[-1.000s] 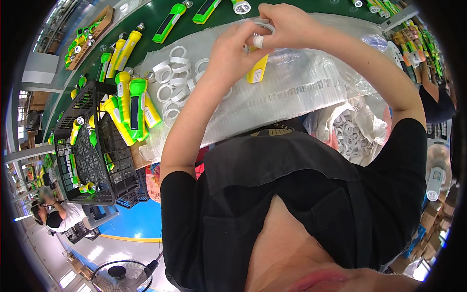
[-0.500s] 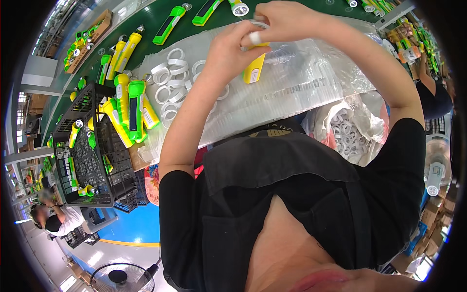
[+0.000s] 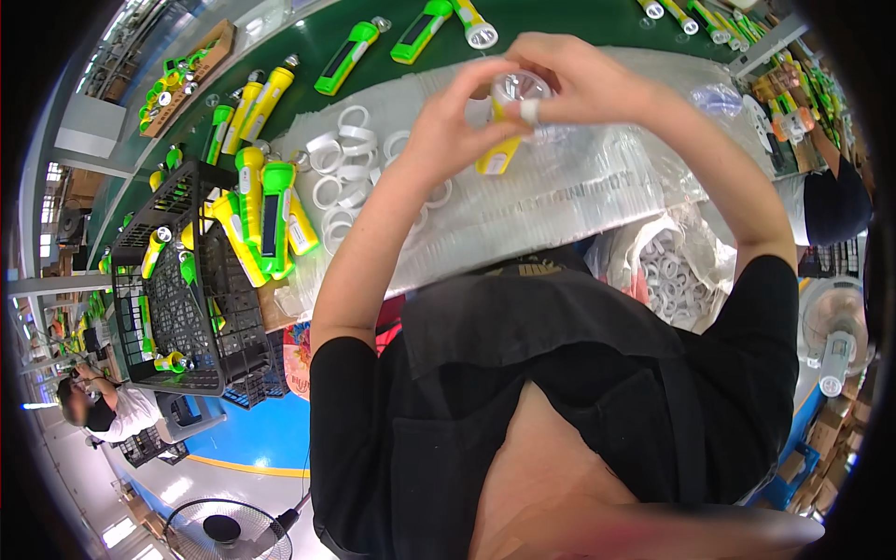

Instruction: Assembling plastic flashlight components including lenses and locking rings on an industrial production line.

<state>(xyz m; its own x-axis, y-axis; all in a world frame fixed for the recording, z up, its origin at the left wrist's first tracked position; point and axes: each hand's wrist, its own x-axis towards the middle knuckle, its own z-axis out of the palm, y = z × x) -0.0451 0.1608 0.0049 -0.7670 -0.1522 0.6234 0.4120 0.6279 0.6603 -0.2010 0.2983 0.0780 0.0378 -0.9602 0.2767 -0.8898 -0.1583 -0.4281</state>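
Between my hands is a yellow flashlight [image 3: 499, 157], its clear, shiny head [image 3: 521, 88] facing up toward me. My left hand [image 3: 464, 119] is closed round its body from the left, fingers partly hidden behind it. My right hand [image 3: 590, 82] curls over from the right, its fingers round the head's rim. Something white [image 3: 529, 112] shows at the right thumb; whether it is a wrap or a part, I cannot tell. Beside my left forearm, loose white rings [image 3: 355, 149] lie on the plastic-covered work surface [image 3: 560, 177].
Finished-looking green and yellow flashlights [image 3: 277, 219] lean by a black crate [image 3: 168, 308] at left. More flashlights [image 3: 347, 58] lie on the green table [image 3: 560, 19] behind. A bag of white rings [image 3: 672, 280] sits at my right. Other people [image 3: 835, 201] work at both sides.
Both hands have come down slightly and nearer on the flashlight. Its clear head, covered by my fingers before, now shows between them. The whole view has shifted a little.
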